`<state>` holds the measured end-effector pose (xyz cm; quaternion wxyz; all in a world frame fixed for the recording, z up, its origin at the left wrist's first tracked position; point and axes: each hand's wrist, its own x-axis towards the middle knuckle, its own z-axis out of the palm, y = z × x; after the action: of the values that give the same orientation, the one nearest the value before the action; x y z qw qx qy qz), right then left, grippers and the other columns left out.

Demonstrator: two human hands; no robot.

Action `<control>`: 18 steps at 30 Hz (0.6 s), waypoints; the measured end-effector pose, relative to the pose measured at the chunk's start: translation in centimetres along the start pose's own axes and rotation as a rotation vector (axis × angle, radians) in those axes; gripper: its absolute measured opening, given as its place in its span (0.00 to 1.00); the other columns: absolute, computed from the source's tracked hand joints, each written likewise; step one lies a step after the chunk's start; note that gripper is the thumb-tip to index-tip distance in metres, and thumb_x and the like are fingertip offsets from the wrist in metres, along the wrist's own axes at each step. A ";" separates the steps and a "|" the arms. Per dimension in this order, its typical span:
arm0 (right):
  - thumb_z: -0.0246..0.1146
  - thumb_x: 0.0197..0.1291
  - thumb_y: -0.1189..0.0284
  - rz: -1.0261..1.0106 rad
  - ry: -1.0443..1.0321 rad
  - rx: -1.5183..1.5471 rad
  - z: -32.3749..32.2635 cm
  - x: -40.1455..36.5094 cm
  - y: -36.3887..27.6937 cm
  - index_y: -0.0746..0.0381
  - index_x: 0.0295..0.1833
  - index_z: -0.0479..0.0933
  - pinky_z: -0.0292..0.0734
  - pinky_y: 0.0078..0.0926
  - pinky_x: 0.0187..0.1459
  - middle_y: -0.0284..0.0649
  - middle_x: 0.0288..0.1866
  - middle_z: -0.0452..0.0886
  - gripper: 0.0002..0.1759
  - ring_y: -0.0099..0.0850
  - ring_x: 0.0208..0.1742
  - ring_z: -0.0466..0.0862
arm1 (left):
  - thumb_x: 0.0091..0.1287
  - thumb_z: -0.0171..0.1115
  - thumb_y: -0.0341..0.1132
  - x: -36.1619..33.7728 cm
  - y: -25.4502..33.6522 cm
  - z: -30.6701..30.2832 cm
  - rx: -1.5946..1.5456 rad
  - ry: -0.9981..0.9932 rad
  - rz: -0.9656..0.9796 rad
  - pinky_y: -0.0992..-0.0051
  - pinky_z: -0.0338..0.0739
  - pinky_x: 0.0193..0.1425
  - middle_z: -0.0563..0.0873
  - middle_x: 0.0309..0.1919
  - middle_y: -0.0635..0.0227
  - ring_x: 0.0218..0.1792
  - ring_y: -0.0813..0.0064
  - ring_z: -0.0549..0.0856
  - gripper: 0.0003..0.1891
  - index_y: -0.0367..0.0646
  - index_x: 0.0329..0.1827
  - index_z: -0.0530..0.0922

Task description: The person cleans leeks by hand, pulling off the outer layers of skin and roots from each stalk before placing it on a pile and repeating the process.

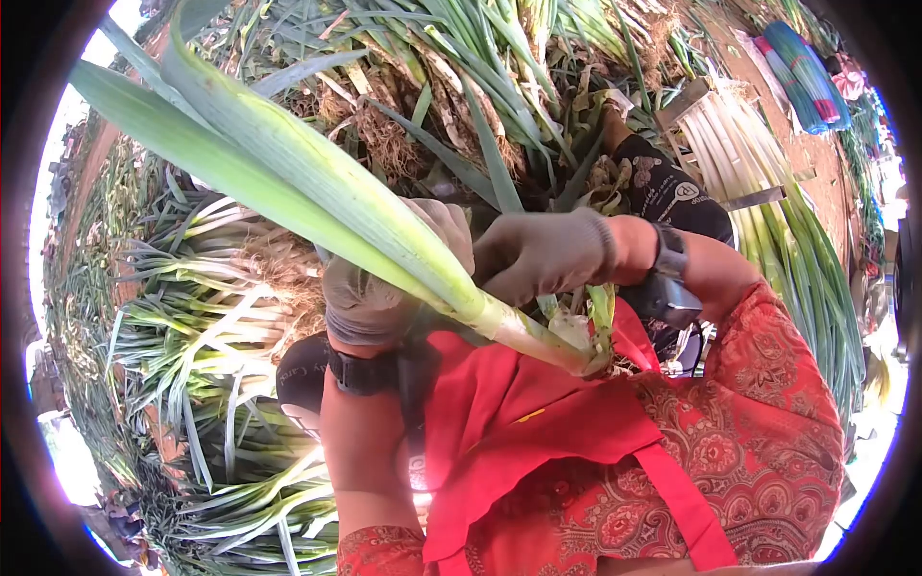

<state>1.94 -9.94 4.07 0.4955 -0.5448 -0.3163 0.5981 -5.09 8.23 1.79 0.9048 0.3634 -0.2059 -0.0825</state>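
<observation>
A large leek [442,274] lies diagonally across my front, its broad green leaves toward the upper left and its pale root end by my apron. My left hand [389,274], in a grey glove, is closed around its leaves from behind, with part of the grip hidden by them. Beside the stalk is my gloved right hand [547,254], its fingers curled in and their tips hidden; what they hold cannot be made out. Below that hand, loose pale-green leaf pieces [600,312] stand near the root end.
Piled leeks with dry roots [432,86] fill the ground ahead. More leeks [240,278] lie at my left. At my right, a row of trimmed leeks [740,154] rests in a holder with metal strips [754,199]. Blue-wrapped rolls [802,77] lie farther off.
</observation>
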 end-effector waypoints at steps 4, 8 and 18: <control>0.68 0.60 0.64 0.018 -0.224 0.178 0.6 2.3 3.4 0.69 0.47 0.82 0.76 0.22 0.44 0.31 0.38 0.84 0.18 0.18 0.40 0.80 | 0.64 0.59 0.61 0.6 -0.1 1.0 0.063 0.023 0.045 0.75 0.59 0.31 0.68 0.15 0.75 0.19 0.76 0.66 0.27 0.48 0.21 0.68; 0.69 0.60 0.64 0.050 -0.188 0.230 0.4 1.2 4.1 0.69 0.46 0.82 0.78 0.23 0.44 0.34 0.39 0.86 0.18 0.19 0.40 0.83 | 0.60 0.66 0.56 0.4 -0.1 1.1 0.090 0.166 0.031 0.74 0.61 0.33 0.71 0.17 0.74 0.20 0.75 0.68 0.24 0.45 0.23 0.71; 0.68 0.60 0.65 0.307 -0.120 -0.432 1.7 0.3 10.2 0.66 0.42 0.80 0.79 0.32 0.38 0.40 0.34 0.84 0.14 0.32 0.36 0.85 | 0.64 0.61 0.35 -1.1 -1.2 0.4 0.977 0.550 0.139 0.66 0.76 0.59 0.85 0.42 0.59 0.43 0.66 0.84 0.15 0.32 0.48 0.80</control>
<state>-2.23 -12.52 -5.02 0.2515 -0.6432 -0.3789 0.6160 -6.25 7.50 0.89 0.6553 0.7337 -0.0003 0.1799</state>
